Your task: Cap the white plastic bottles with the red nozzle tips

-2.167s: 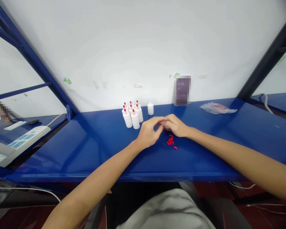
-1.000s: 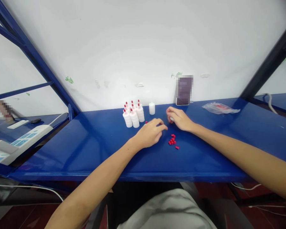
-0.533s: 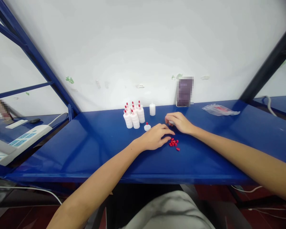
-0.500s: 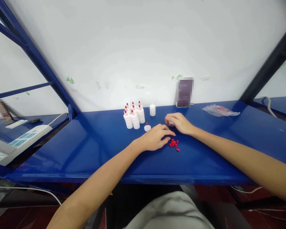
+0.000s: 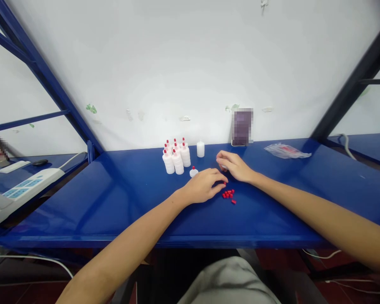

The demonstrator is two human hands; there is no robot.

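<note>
My left hand (image 5: 204, 185) rests on the blue table (image 5: 129, 202), fingers curled together, their tips pinching a red cap at the edge of a small pile of red caps (image 5: 229, 195). Just behind it, my right hand (image 5: 234, 165) is closed round a small white piece that barely shows. A white nozzle cap with a red tip (image 5: 194, 172) lies left of my hands. Behind that stands a cluster of white bottles with red tips (image 5: 175, 157). One white bottle without a red tip (image 5: 200, 149) stands apart near the wall.
A dark phone (image 5: 242, 126) leans on the white wall. A clear plastic bag (image 5: 286, 150) lies at the back right. To the left, a white power strip (image 5: 25, 188) and cable sit on a lower shelf. Blue and dark frame posts rise on both sides.
My hands, joined at first, drew apart. The left set the red-tipped nozzle cap down beside the bottles, then came back to the red caps. The right hand stayed closed.
</note>
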